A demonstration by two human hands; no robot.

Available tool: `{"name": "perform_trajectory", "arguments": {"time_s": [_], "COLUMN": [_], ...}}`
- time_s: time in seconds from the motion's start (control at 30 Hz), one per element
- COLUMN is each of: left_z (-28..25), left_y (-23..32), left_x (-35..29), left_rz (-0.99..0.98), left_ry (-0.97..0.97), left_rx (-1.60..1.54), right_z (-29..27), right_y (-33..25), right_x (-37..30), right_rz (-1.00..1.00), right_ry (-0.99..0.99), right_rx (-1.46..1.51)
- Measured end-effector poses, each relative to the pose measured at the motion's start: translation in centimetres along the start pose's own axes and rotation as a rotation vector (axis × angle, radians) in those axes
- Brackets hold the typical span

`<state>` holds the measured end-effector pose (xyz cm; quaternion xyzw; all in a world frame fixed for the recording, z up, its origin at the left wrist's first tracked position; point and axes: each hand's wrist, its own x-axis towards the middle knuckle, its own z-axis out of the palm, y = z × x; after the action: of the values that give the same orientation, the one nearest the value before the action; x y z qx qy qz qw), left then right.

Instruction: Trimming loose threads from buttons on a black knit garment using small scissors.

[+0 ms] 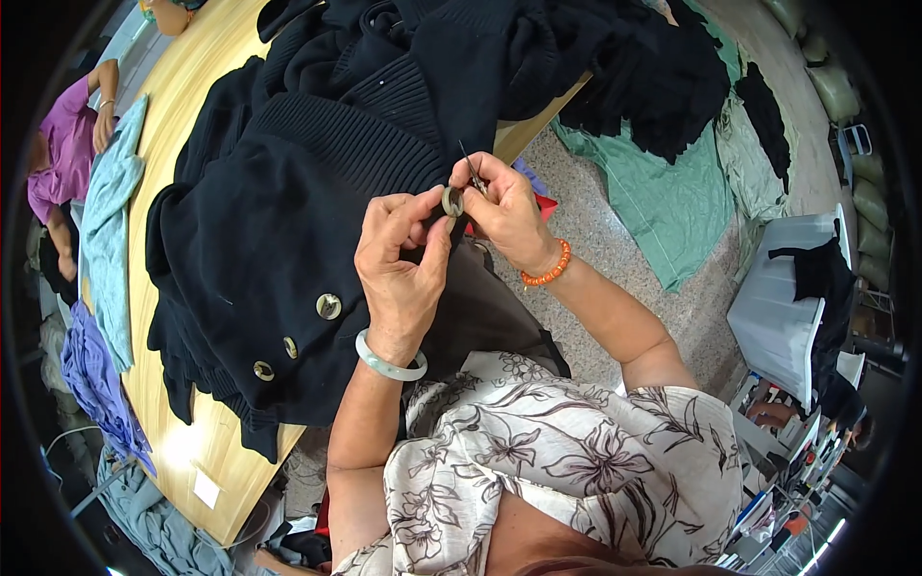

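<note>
So the left hand (403, 252) is pinching a round button (452, 202) against the black cardigan (288, 211) draped over the bench (182, 86); right hand (504, 211) is gripping a needle (469, 165) closed, keeping both steady up close.

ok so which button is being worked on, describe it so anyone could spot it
Start at the black knitted cardigan heaped on the long wooden table. At its right edge the left hand and right hand meet, pinching a round, pale brownish button. Unlike the three buttons lying lower on the cardigan, it is held between fingertips beside a needle.
</note>
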<state>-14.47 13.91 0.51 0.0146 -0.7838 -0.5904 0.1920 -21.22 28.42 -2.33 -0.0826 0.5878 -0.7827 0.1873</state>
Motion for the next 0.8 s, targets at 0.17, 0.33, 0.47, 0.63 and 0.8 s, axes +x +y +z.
{"name": "perform_trajectory", "arguments": {"time_s": [0.17, 0.33, 0.47, 0.63, 0.8], "left_z": [0.3, -0.2, -0.2, -0.3, -1.2], "left_y": [0.1, -0.4, -0.5, -0.4, -0.8], "left_x": [0.0, 0.0, -0.1, -0.2, -0.8], "left_rz": [-0.018, 0.103, 0.167, 0.121, 0.091], "left_ry": [0.029, 0.011, 0.032, 0.055, 0.011], "left_rx": [-0.025, 0.040, 0.098, 0.043, 0.001], "right_z": [0.7, 0.6, 0.6, 1.5, 0.3], "right_y": [0.3, -0.3, -1.0, -1.6, -1.6], "right_x": [0.2, 0.1, -0.3, -0.5, 0.0], "right_rz": [-0.169, -0.107, -0.064, -0.169, -0.119], "right_ry": [0.055, 0.059, 0.038, 0.043, 0.032], "right_rx": [-0.099, -0.118, -0.196, -0.210, -0.089]}}
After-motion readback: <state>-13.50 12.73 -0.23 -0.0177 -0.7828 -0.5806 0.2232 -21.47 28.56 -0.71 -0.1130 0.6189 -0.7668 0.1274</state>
